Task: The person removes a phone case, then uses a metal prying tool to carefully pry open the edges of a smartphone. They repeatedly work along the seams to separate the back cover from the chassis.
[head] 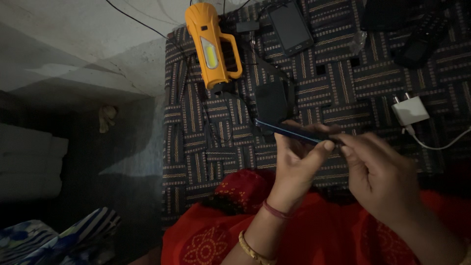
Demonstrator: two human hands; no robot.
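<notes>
Gripping blue phone (294,131) — apparently edge-on.

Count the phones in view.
3. One slim blue phone edge-on in both hands, one dark phone face-up beside the orange torch, one keypad handset top right. Others may be hidden in the dark.

Both hands, left (299,162) and right (378,172), grip blue phone (294,130) edge-on above patterned cloth (338,83); orange torch (212,46) beyond.

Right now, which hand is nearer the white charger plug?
The right hand: it sits just below and left of the white charger plug. The left hand is farther left, holding the blue phone.
</notes>
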